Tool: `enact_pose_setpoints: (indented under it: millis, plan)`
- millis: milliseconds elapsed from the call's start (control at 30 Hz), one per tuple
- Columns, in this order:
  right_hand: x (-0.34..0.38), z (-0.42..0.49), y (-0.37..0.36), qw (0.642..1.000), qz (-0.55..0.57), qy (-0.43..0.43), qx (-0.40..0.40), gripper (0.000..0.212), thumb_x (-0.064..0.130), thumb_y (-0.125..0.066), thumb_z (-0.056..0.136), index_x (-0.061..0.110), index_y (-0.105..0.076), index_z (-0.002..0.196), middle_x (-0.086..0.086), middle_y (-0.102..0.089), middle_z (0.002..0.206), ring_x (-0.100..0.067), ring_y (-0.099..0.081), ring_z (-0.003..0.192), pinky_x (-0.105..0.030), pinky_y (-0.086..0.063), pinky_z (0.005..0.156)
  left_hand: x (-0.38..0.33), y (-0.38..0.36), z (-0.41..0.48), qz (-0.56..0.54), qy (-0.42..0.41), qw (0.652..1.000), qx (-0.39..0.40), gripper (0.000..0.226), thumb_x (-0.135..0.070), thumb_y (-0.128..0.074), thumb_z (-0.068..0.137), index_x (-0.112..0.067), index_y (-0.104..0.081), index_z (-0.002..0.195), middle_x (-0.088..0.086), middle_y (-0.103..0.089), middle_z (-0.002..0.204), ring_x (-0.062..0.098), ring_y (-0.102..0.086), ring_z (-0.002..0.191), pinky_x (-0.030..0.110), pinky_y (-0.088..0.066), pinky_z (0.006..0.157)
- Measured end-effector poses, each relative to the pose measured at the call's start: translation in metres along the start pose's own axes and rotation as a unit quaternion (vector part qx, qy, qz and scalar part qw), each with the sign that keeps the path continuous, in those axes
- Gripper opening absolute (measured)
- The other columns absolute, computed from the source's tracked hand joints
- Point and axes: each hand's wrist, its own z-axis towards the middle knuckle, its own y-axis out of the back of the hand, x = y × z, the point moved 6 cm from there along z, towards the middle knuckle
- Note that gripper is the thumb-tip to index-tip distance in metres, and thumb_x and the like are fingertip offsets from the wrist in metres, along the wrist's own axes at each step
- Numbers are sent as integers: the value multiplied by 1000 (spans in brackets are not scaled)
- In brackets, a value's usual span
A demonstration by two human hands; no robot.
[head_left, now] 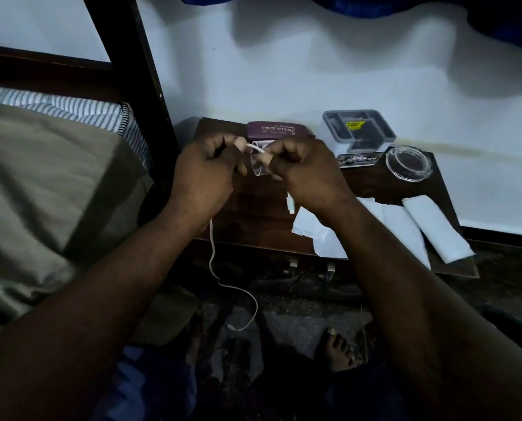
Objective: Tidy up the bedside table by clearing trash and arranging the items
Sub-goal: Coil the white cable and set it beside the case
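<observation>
Above the dark wooden bedside table (253,214), my left hand (205,174) and my right hand (302,168) both pinch a thin white cable (212,253). A short stretch of it runs between my fingertips. The rest hangs down from my left hand past the table's front edge to a plug near the floor. Another white plug end dangles under my right wrist. A small clear cup (259,165) stands behind my fingers, partly hidden.
A maroon glasses case (278,130) lies at the table's back. A grey compartment organizer (358,130) stands to the right of it, then a glass ashtray (408,162). Torn white paper (402,226) and a folded white cloth (435,229) lie front right. The bed is left.
</observation>
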Motion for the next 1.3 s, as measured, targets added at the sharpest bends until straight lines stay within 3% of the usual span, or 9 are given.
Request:
enact_pose_setpoints:
  millis: [233, 433, 567, 667, 800, 900, 1033, 1200, 1300]
  plan:
    - [-8, -13, -9, 934, 290, -162, 132, 20, -3, -47, 104, 3, -65, 103, -12, -72, 87, -17, -68, 70, -26, -55, 66, 2, -18, 5, 2, -21, 1000, 9, 23, -35, -61, 99, -28, -73, 80, -9, -73, 73, 6, -65, 65, 35, -53, 66]
    - [-5, -16, -13, 882, 374, -220, 182, 30, 18, -43, 105, 6, -66, 91, -6, -60, 73, -9, -46, 51, -19, -30, 49, -3, -28, 7, -39, -7, 999, 17, 22, -29, -63, 101, -20, -73, 84, -8, -70, 68, 7, -62, 64, 28, -51, 67]
    - [3, -15, -11, 819, 493, -212, 201, 25, 21, -46, 103, 8, -65, 92, -1, -55, 74, -6, -44, 52, -18, -28, 50, -2, -46, 1, -162, 78, 977, 114, 31, -24, -58, 104, -15, -72, 79, 3, -66, 68, 23, -66, 66, 45, -62, 71]
    - [8, -11, -8, 775, 575, -186, 183, 24, 17, -50, 95, 6, -69, 86, -2, -58, 75, -7, -48, 53, -17, -31, 50, 2, -55, 2, -151, 94, 975, 133, 34, -10, -57, 103, -20, -78, 78, 5, -73, 77, 28, -67, 84, 57, -55, 92]
    - [7, -3, -6, 748, 630, -152, 139, 20, 8, -47, 98, 5, -67, 96, -3, -66, 79, -7, -53, 61, -18, -41, 57, -3, -65, -5, -127, 81, 977, 149, 25, -6, -62, 98, -18, -75, 82, -2, -70, 67, 7, -61, 58, 19, -50, 56]
    - [3, 2, -2, 745, 647, -145, 75, 27, 5, -37, 107, 5, -63, 100, -2, -67, 79, -7, -58, 62, -18, -47, 59, 2, -70, -7, -80, 90, 980, 156, 37, -2, -54, 100, -17, -71, 71, -1, -63, 56, 10, -54, 49, 20, -45, 46]
    - [2, 4, 4, 732, 669, -125, 12, 27, 0, -38, 108, 4, -64, 100, -7, -74, 85, -9, -67, 68, -20, -55, 61, 9, -81, -10, -33, 118, 973, 193, 34, 7, -48, 95, -9, -70, 75, -2, -65, 55, 14, -56, 47, 27, -40, 52]
    - [-3, 5, 16, 721, 686, -99, -28, 26, -4, -41, 107, 1, -67, 105, -12, -78, 97, -24, -73, 108, -34, -57, 100, 14, -90, -10, 6, 102, 969, 225, 34, -20, -54, 105, 3, -68, 86, 4, -68, 67, 23, -56, 55, 28, -39, 53]
    - [-8, 7, 24, 746, 659, -78, -61, 24, -7, -44, 105, 0, -66, 104, -14, -76, 102, -26, -70, 116, -38, -54, 107, 13, -89, -5, 45, 78, 969, 231, 36, -30, -59, 102, -1, -73, 87, 9, -71, 71, 21, -57, 54, 27, -41, 53]
